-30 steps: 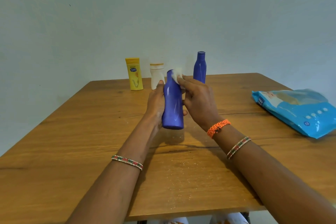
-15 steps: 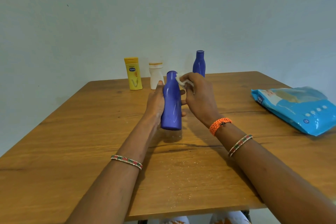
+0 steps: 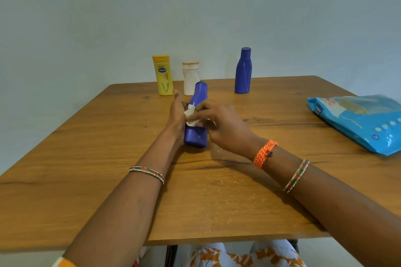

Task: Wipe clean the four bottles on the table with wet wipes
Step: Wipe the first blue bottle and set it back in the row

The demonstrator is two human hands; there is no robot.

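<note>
The left hand [image 3: 177, 115] grips a tilted blue bottle [image 3: 196, 128] mid-table while the right hand [image 3: 223, 128] pinches a wipe [image 3: 191, 117] against it.

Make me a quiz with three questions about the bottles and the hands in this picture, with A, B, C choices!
1. Where is the blue wipes pack?
A) right side of the table
B) behind the yellow bottle
C) on the floor

2. How many bottles are blue?
A) one
B) two
C) four

3. What is the right hand doing?
A) resting flat
B) lifting the white bottle
C) pressing a wet wipe on the held blue bottle

Answers: 1 A, it lies by the right edge. 2 B, one held by the left hand, one standing blue bottle at the back. 3 C, the wipe shows under its fingers.
</note>
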